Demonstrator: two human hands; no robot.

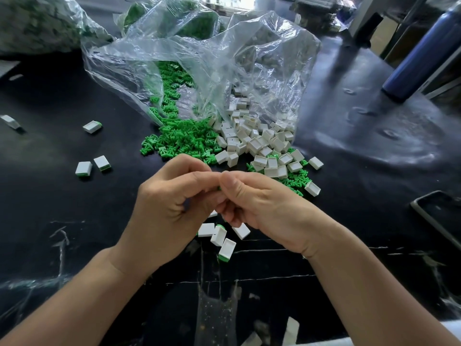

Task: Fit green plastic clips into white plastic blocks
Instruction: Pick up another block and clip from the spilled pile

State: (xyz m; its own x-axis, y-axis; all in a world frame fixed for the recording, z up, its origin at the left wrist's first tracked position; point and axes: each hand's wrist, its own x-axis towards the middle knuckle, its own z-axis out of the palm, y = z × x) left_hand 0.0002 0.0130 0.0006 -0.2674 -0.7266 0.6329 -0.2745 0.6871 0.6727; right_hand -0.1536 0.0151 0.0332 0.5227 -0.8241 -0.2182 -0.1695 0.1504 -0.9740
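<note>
Two hands, one head view. My left hand (172,203) and right hand (262,206) meet at centre frame. The fingers of both are curled in, with the tips pinched together on one small piece. Only a sliver of green clip (219,188) shows, between my left fingertips and right thumb. Whatever it is going into is hidden by my fingers, so I cannot tell which hand has what.

Stock sits just above the hands. Loose clips (179,138) spill centre-left and white blocks (259,143) centre-right, both out of a clear plastic bag (199,58) in the upper middle. Finished pieces (223,242), white with a green end, lie on the black table (74,208) just below my hands. A few more lie at mid left. A blue bottle (424,53) stands upper right, well apart from the work.

I judge the step as pressing the clip home, with most of the stock not yet done. To do it well:
- Line the clip square with the block's open side before pushing.
- Press with the thumb straight along the clip, not at an angle, so the prongs don't bend or jam.
- Brace the block with the other hand's fingers so it can't twist.
- Check the green end sits flush, like the finished ones.
- Drop it with the finished ones, away from the loose stock.
</note>
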